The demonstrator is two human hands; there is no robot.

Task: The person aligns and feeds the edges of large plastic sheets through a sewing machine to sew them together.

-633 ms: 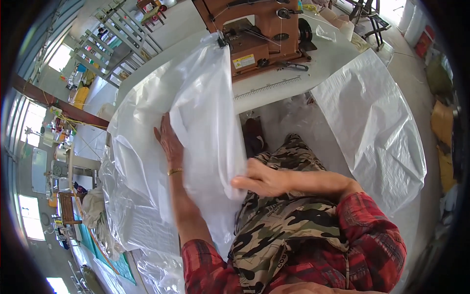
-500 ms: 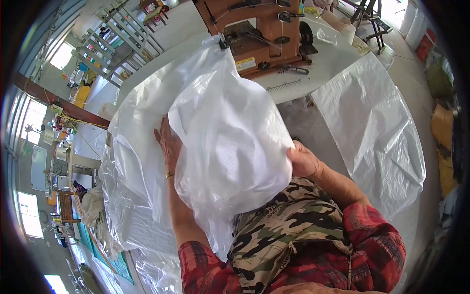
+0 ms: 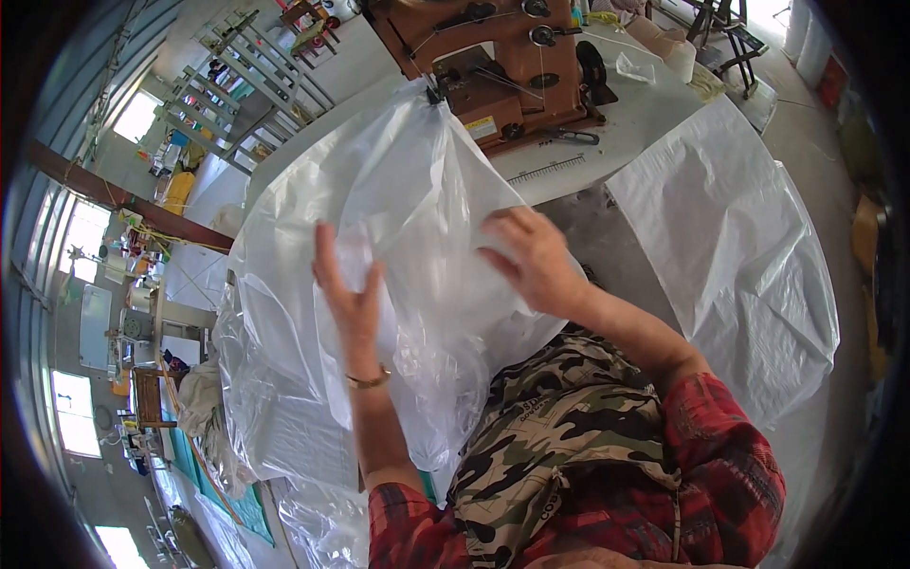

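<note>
A large white plastic sack (image 3: 284,275) with a thin, see-through film spreads over the table in front of me. Its far corner sits under the presser foot of a brown sewing machine (image 3: 512,66). My left hand (image 3: 349,294) is over the middle of the sack, thumb and fingers spread, with nothing seen in it. Facing it, my right hand (image 3: 538,261) hovers at the sack's right side. Its fingers are bent and apart from the thumb, slightly blurred, and hold nothing I can see. Whether either hand touches the film is unclear.
Another white sack (image 3: 730,247) lies flat on the right of the table. Thread snips (image 3: 573,137) rest beside the machine, near a white thread cone (image 3: 680,62). A dark red beam (image 3: 123,197) runs at the left, with metal racks (image 3: 246,90) behind.
My right hand has let go of the sack's right edge and moved up and left over it. My left hand has come off the sack's left side, fingers spread. The raised bulge has sunk flatter.
</note>
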